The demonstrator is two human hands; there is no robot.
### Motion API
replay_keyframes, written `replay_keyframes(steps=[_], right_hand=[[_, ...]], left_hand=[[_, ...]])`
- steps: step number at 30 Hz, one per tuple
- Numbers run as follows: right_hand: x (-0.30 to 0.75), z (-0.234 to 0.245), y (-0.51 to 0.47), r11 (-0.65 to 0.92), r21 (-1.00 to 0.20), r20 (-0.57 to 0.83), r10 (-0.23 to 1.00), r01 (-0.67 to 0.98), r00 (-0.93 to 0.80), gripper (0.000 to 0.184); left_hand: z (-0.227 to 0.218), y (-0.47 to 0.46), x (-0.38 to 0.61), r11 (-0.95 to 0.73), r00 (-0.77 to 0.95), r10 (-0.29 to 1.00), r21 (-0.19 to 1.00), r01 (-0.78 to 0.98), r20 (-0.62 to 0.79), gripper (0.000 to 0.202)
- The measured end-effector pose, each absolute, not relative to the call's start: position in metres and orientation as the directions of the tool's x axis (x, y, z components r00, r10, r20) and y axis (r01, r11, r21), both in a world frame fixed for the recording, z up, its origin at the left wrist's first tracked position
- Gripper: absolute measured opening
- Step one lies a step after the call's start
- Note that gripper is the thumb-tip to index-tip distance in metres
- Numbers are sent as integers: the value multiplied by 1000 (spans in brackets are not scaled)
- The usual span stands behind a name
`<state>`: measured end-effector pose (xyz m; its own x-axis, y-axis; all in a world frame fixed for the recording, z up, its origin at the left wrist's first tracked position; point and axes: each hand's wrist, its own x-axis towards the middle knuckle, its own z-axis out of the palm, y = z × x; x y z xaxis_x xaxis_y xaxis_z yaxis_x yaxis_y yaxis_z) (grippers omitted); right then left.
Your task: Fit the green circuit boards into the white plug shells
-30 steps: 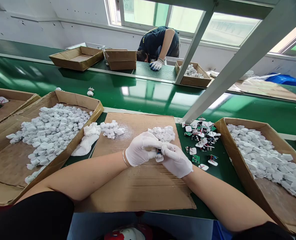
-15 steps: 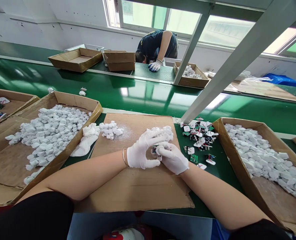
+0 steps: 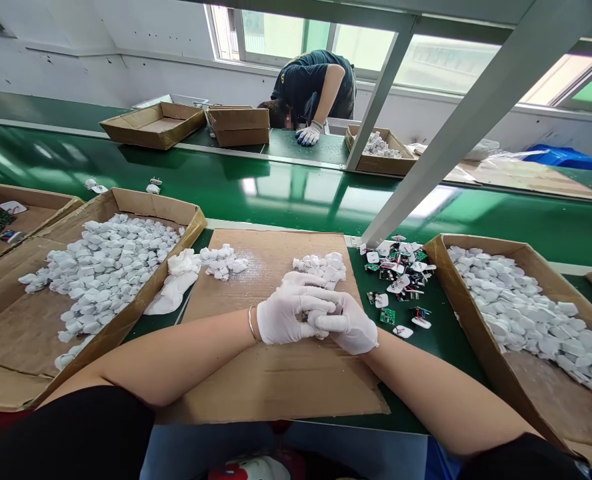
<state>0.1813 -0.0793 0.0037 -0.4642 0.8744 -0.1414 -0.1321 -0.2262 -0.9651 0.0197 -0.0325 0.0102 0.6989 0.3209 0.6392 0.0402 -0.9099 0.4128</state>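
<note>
Both white-gloved hands meet over a brown cardboard sheet (image 3: 256,373). My left hand (image 3: 289,313) is closed, its fingers reaching across to my right hand (image 3: 351,325), which is closed too. A small circuit board (image 3: 304,317) is pinched between them; only a dark sliver of it shows, and the fingers hide the rest. Just beyond the hands lies a small heap of white plastic pieces (image 3: 321,265), and another white heap (image 3: 223,261) sits at the sheet's upper left. Green circuit boards with white plastic pieces and wires (image 3: 399,270) are piled to the right.
A cardboard tray (image 3: 196,217) of white pieces stands left, a similar tray (image 3: 439,250) right. A crumpled white cloth (image 3: 169,293) lies by the left tray. A slanted metal post (image 3: 451,143) rises behind the boards. Across the green belt (image 3: 276,180), a person (image 3: 316,87) bends over.
My left hand has closed from a wide spread around the small circuit board, and the fingers of both hands now overlap. The person opposite has shifted slightly.
</note>
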Motion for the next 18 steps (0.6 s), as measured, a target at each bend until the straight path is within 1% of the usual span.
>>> replay_keyframes(steps=[4, 5, 6, 9, 12, 15, 18], right_hand=[[179, 1, -76, -245, -941, -120, 887, -233, -446, 31], [179, 1, -75, -249, -936, -116, 886, -248, -449, 32], [179, 0, -74, -256, -929, -108, 879, -268, -464, 33], [180, -3, -70, -276, -905, -72, 850, -324, -522, 30], [182, -5, -69, -267, -920, -85, 851, -287, -518, 24], [182, -6, -71, -250, -944, -115, 860, -215, -497, 26], [182, -6, -73, -216, -963, -117, 872, -159, -475, 22]], left_hand=[[8, -32, 12, -835, 596, 482, 542, 92, 642, 44], [8, -30, 11, -823, 589, 498, 560, 91, 637, 44], [9, -28, 11, -820, 597, 493, 568, 75, 633, 39], [11, -22, 12, -839, 663, 413, 544, 10, 625, 19], [11, -22, 13, -865, 654, 400, 500, 39, 642, 20], [8, -26, 15, -884, 598, 428, 451, 122, 678, 21], [5, -30, 17, -888, 555, 447, 421, 184, 701, 18]])
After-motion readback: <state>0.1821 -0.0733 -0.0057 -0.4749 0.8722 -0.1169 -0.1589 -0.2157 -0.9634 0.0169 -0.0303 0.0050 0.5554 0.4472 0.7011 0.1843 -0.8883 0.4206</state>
